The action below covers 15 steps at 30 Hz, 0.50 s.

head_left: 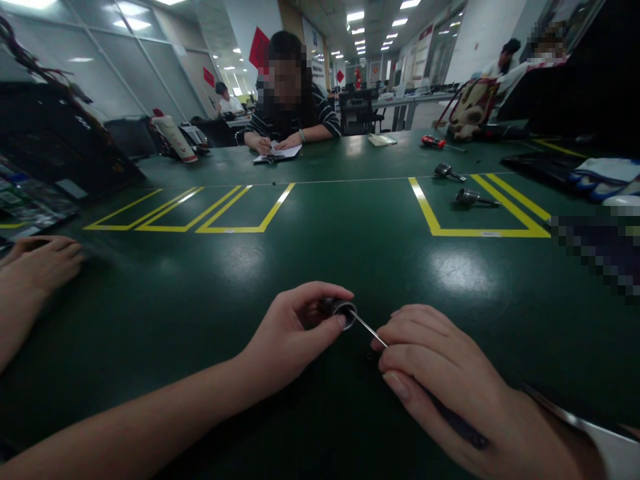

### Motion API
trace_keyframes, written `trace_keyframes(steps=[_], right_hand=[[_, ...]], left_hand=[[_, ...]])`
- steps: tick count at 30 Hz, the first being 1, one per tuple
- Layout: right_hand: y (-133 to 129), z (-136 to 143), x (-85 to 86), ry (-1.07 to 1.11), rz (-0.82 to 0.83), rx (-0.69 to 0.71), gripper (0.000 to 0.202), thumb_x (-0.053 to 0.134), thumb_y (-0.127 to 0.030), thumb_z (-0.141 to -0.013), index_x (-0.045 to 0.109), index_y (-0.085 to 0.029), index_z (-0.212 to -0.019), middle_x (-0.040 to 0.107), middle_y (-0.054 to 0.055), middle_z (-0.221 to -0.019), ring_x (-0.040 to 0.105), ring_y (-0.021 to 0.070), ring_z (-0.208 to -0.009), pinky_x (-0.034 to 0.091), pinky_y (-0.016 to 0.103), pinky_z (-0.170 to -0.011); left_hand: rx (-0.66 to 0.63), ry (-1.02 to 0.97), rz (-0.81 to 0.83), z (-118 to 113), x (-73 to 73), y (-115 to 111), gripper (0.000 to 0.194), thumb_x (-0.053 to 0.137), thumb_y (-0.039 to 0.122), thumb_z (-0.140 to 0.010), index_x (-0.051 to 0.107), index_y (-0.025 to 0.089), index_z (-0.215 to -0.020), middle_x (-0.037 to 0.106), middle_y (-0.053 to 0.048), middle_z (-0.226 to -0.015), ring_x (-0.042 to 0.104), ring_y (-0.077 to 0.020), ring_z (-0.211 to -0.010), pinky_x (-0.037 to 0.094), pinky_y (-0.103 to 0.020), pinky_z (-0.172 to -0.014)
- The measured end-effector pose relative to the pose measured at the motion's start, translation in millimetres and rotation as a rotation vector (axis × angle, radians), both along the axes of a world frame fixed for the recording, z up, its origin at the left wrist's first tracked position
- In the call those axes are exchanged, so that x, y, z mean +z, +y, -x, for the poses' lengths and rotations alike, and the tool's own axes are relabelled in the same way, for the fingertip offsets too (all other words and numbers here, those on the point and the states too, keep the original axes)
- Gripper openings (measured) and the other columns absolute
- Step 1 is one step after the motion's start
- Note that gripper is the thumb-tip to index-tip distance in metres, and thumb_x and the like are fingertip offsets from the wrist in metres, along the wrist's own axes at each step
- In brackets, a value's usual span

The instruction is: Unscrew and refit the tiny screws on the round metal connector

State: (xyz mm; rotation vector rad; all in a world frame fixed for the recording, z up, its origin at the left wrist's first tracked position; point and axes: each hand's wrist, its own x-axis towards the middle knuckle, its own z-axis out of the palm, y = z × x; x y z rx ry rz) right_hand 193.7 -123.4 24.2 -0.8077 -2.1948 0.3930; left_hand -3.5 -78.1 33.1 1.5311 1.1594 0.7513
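Observation:
My left hand is closed around a short dark metal cylinder, thumb and forefinger at its rim. The cylinder's round open end faces right. My right hand grips a screwdriver with a thin bright shaft. The shaft's far end reaches the mouth of the cylinder; its tip is hidden. Part of a dark handle shows beneath my right palm. By the right fingertips is a small black piece, and I cannot tell whether it is held or lies on the table.
Two metal parts with shafts, one nearer and one farther, lie by yellow tape at right. Beyond them is a red screwdriver. Another person's hand rests at left. A person opposite writes on a clipboard. White-blue gloves lie far right.

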Motion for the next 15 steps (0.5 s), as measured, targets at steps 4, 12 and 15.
trace_keyframes(steps=[4, 12, 15], right_hand=[[1.4, 0.6, 0.3, -0.003, -0.022, 0.006, 0.012, 0.047, -0.012, -0.085, 0.057, -0.016, -0.08, 0.062, 0.005, -0.078, 0.06, 0.0171, -0.081, 0.05, 0.032, -0.08], [1.0, 1.1, 0.9, 0.004, -0.072, 0.009, 0.015, 0.045, -0.01, -0.083, 0.056, -0.017, -0.077, 0.063, 0.003, -0.071, 0.061, 0.0164, -0.074, 0.05, 0.033, -0.08], [1.0, 1.9, 0.6, -0.019, -0.048, 0.018, 0.015, 0.044, -0.01, -0.084, 0.057, -0.017, -0.078, 0.063, 0.003, -0.071, 0.061, 0.0164, -0.076, 0.049, 0.033, -0.082]], left_hand=[[0.034, 0.065, -0.088, -2.5, -1.1, -0.6, 0.021, 0.061, 0.017, -0.072, 0.068, 0.017, -0.092, 0.07, -0.005, -0.088, 0.064, -0.0162, -0.078, 0.052, -0.027, -0.071], [0.04, 0.036, -0.133, -1.0, -3.3, 2.0, 0.024, 0.06, 0.015, -0.071, 0.068, 0.018, -0.093, 0.069, -0.005, -0.099, 0.065, -0.0175, -0.086, 0.053, -0.029, -0.076], [0.014, 0.035, -0.123, 0.3, -3.0, 2.5, 0.029, 0.061, 0.014, -0.071, 0.066, 0.017, -0.1, 0.069, -0.006, -0.1, 0.065, -0.0179, -0.088, 0.053, -0.029, -0.079]])
